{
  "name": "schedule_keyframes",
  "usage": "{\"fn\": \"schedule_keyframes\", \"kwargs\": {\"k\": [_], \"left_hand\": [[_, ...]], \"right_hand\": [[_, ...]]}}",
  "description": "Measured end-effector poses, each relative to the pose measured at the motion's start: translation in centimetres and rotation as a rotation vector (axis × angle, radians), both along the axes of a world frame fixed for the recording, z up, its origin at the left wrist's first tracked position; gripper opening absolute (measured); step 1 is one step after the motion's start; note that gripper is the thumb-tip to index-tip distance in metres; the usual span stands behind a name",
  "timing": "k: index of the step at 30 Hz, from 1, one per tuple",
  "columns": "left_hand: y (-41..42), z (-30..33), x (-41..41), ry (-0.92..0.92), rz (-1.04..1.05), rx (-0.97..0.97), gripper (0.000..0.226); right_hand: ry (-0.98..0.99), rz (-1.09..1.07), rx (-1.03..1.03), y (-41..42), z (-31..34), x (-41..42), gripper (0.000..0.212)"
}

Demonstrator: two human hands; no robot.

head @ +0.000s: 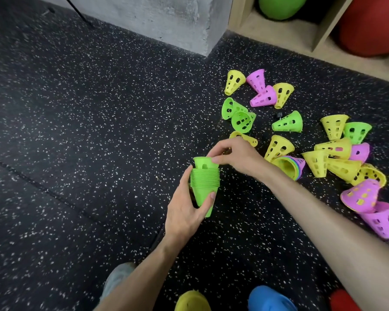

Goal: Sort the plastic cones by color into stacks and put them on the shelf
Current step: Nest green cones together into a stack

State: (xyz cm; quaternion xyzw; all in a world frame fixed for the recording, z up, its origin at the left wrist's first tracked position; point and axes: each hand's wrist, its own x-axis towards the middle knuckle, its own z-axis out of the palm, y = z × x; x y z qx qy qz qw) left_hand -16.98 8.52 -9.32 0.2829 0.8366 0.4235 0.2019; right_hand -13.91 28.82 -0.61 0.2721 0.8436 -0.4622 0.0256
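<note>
Left hand (186, 212) grips the green stack (204, 182) above the floor (76, 131); right hand (231, 156) pinches the top cone (200, 162). Keep it centred and press straight down until rims nest evenly, stack held steady

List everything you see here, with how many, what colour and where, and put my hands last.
Green stack: one, held above the floor, centre.
Loose green cones: four, floor, right of centre.
Loose yellow cones: roughly ten, scattered at right.
Pink cones: about five, scattered at right.
Mixed nested stack: one, lying on its side, yellow inside.
Stacks at bottom edge: yellow, blue, red.
Shelf: wooden, top right, holding a green ball and a red ball.
Left hand: grips the green stack.
Right hand: pinches the top cone.
</note>
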Motion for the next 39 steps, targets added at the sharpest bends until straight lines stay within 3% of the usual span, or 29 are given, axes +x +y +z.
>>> {"fn": "schedule_keyframes", "kwargs": {"k": [5, 10, 18, 26, 31, 35, 39], "left_hand": [[0.1, 0.3, 0.1, 0.008, 0.007, -0.036, 0.087], [0.4, 0.3, 0.1, 0.012, 0.016, -0.067, 0.096], [0.7, -0.2, 0.0, 0.096, -0.034, -0.044, 0.086], [0.7, -1.1, -0.2, 0.116, -0.030, -0.031, 0.085], [0.8, -1.3, -0.3, 0.121, -0.037, -0.045, 0.085], [0.8, -1.6, -0.4, 0.105, -0.039, -0.045, 0.086], [0.7, -1.6, -0.4, 0.109, -0.043, -0.040, 0.085]], "right_hand": [[-0.020, 0.009, -0.142, -0.2, -0.7, 0.6, 0.015], [-0.030, 0.062, -0.136, 0.3, -1.1, 0.8, 0.022], [-0.013, 0.095, -0.160, 1.0, -1.6, 1.4, 0.026], [0.202, -0.322, 0.003, 5.6, -0.3, 1.4, 0.032], [0.047, -0.354, 0.245, 8.9, -1.8, 0.7, 0.031], [-0.138, -0.275, 0.186, 9.6, -2.2, 0.2, 0.041], [-0.170, -0.325, 0.105, 9.5, -2.4, 0.0, 0.051]]}}
